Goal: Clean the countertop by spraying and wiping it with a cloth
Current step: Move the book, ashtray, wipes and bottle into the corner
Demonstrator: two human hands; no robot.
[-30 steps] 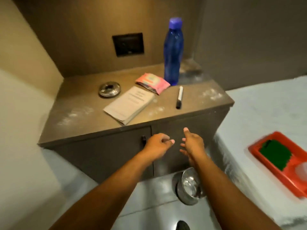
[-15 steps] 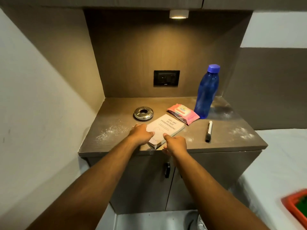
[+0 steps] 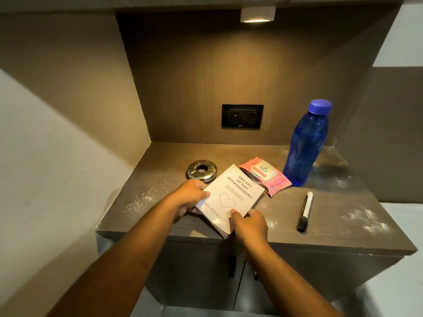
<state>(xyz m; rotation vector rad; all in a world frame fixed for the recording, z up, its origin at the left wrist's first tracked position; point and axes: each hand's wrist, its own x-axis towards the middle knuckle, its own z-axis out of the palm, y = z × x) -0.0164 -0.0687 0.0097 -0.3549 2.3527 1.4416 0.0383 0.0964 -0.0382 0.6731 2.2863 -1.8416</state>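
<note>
Centrally, the countertop (image 3: 332,216), dusted with white powder at its left, right and far-right parts, carries a paperback book (image 3: 231,193) lying diagonally, long axis running from near-left to far-right, near corner overhanging the front edge. Left hand (image 3: 190,196) grasps the book's left edge; right hand (image 3: 250,225) pinches its near corner, thumb on the cover. Behind lie a steel ashtray (image 3: 201,170), a wipes pack (image 3: 266,176) and a blue bottle (image 3: 305,145); a marker (image 3: 305,210) lies right. Likely step: clearing the book. No cloth or spray is visible.
</note>
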